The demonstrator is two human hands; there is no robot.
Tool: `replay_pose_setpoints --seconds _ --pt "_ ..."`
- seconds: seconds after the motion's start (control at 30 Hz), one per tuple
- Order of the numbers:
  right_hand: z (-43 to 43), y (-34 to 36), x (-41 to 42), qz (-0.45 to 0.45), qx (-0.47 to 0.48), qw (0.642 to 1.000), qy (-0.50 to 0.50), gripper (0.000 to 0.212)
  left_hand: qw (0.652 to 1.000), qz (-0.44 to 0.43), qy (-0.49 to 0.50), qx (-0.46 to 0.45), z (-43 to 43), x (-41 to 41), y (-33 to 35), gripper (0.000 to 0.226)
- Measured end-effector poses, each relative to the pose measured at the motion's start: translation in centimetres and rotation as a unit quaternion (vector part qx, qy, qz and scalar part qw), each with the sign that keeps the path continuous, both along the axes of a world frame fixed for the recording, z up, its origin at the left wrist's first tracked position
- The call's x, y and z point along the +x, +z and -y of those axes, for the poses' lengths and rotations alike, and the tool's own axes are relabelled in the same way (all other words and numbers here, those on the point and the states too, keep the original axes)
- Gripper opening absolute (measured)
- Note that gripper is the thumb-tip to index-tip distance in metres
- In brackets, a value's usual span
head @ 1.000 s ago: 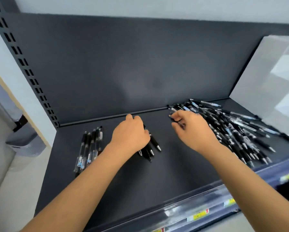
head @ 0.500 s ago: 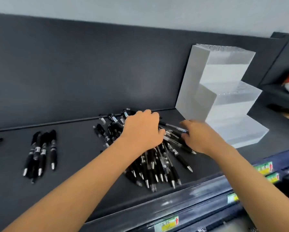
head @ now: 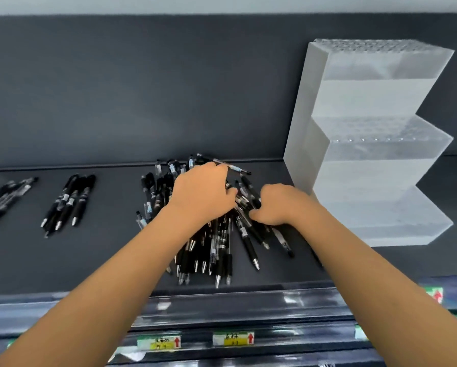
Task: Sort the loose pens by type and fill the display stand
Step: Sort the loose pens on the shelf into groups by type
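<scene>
Reaching forward with both arms. Laying left hand [head: 201, 194] palm down. Holding right hand [head: 277, 205] curled, close beside.

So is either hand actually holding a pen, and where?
The right hand curls fingers and thumb round pens in the pile, about mid-barrel. The left hand lies on it; any grip is hidden.
</scene>
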State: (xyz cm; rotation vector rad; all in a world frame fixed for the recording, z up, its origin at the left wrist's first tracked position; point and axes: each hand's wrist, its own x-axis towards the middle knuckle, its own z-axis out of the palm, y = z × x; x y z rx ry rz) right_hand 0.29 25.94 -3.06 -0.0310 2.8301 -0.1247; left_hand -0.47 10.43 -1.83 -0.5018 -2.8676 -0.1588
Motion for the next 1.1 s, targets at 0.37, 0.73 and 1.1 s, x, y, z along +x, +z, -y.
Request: replay_pose_setpoints --seconds 0.37,0.73,1.1 --pt "0.4 -0.2 -1.8 0.013 0.008 0.999 0.043 0.045 0.992 0.082 0.076 0.064 2.2 -1.2 0.1 0.027" --pt "0.0 0.3 -2.5 0.001 -0.050 0.998 -0.023 0.042 0.987 0.109 0.084 0.083 1.0 -3.5 0.0 0.033" --pt "-0.6 -0.5 -3.0 0.005 -0.152 0.986 -0.074 0.025 0.962 0.249 0.107 0.021 -4.0 -9.3 -0.6 0.019"
